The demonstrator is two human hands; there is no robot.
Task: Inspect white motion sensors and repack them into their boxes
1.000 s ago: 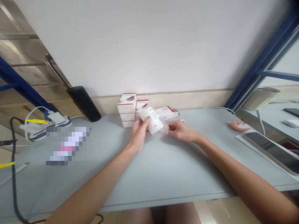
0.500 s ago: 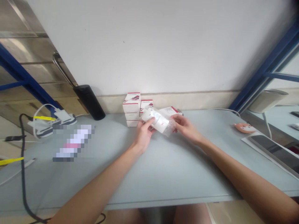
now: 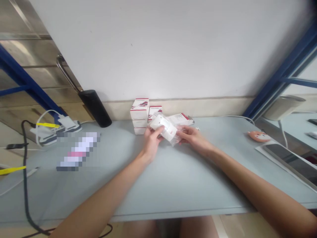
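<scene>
Clear plastic wrapping a white device (image 3: 168, 129) is gripped by both hands, left (image 3: 151, 140) and right (image 3: 192, 137).

Clear, glossy plastic wraps the white item (image 3: 163, 128).

The left hand (image 3: 151, 140) reaches in from the lower left, its thumb laid across the top and pointing toward the right hand (image 3: 189, 136), the other fingers curled mostly out of sight underneath. Its forearm (image 3: 109, 195) slants up to it, the wrist nearly straight. Opposite, the right hand has thumb and fingers drawn together in a pinch (the fingertips partly hidden), pointing back toward the left. The right forearm (image 3: 252, 181) comes in from the lower right. Both hands are near each other but apart.
</scene>
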